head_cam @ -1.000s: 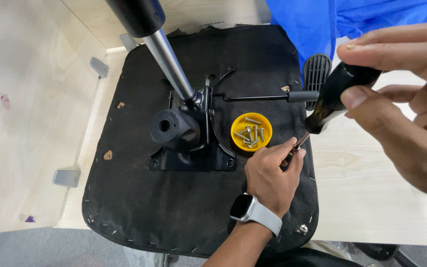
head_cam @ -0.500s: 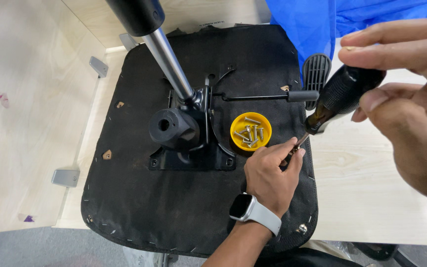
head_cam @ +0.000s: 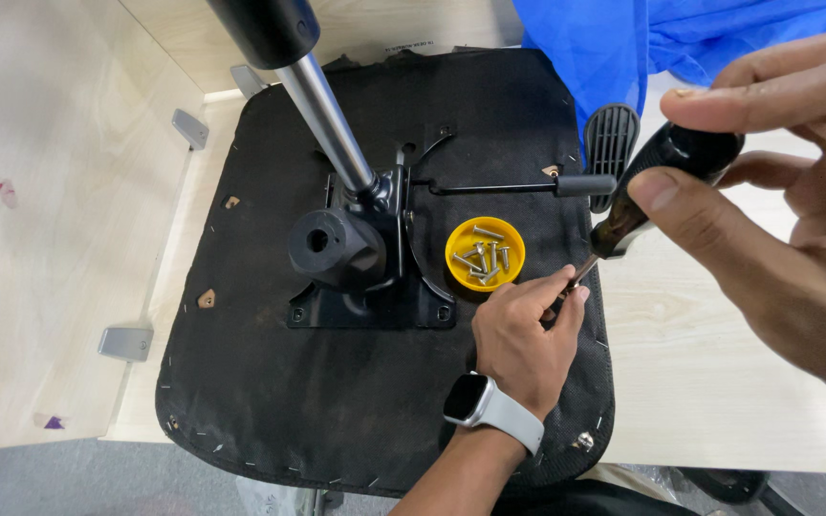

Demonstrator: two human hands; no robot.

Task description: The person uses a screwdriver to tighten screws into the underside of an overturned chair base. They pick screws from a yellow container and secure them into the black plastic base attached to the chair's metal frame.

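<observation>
A black chair seat [head_cam: 336,411] lies upside down on a pale wooden table [head_cam: 719,382]. A black metal mechanism plate [head_cam: 365,306] with a chrome gas cylinder [head_cam: 327,115] is fixed to its middle. My right hand [head_cam: 795,220] grips the black handle of a screwdriver [head_cam: 681,158], which slants down to the seat's right edge. My left hand [head_cam: 523,334], with a smartwatch on the wrist, pinches the screwdriver's tip there; whatever is under the fingers is hidden. A yellow cup [head_cam: 485,253] with several screws stands just left of that hand.
A black lever [head_cam: 518,187] sticks out of the mechanism to the right. Beside its end stands a black slotted plastic part [head_cam: 609,139]. Blue cloth [head_cam: 642,38] lies at the top right. Grey metal brackets [head_cam: 126,341] are mounted on the wooden panel at left.
My right hand's fingers have shifted around the screwdriver handle and the handle sits slightly higher. My left hand has stayed at the tip.
</observation>
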